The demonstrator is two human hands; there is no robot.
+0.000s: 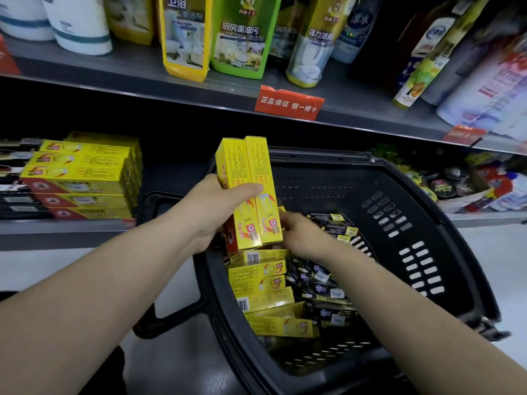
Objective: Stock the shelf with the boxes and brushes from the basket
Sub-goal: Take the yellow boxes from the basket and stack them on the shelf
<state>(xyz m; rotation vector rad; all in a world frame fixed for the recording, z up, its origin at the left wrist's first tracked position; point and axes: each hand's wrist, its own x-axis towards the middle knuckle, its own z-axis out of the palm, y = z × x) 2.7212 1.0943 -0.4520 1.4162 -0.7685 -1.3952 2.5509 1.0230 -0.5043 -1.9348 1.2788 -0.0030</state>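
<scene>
My left hand (212, 208) grips two long yellow boxes (248, 172) upright, side by side, above the left rim of the black basket (399, 201). My right hand (299, 233) reaches down into the basket just right of those boxes; its fingers are blurred and partly hidden behind them. Several more yellow boxes (261, 283) lie stacked along the basket's left side. Dark packaged brushes (322, 286) fill the basket's middle. A stack of matching yellow boxes (82, 175) sits on the lower shelf at the left.
The basket stands against the lower shelf's front edge (57, 232). An upper shelf (171, 89) with a red label (288, 103) carries cleaner bottles (242, 38). Dark brush packs (17, 192) lie at the far left, mixed goods (467, 183) at the right. A dark gap (176, 155) separates stack and basket.
</scene>
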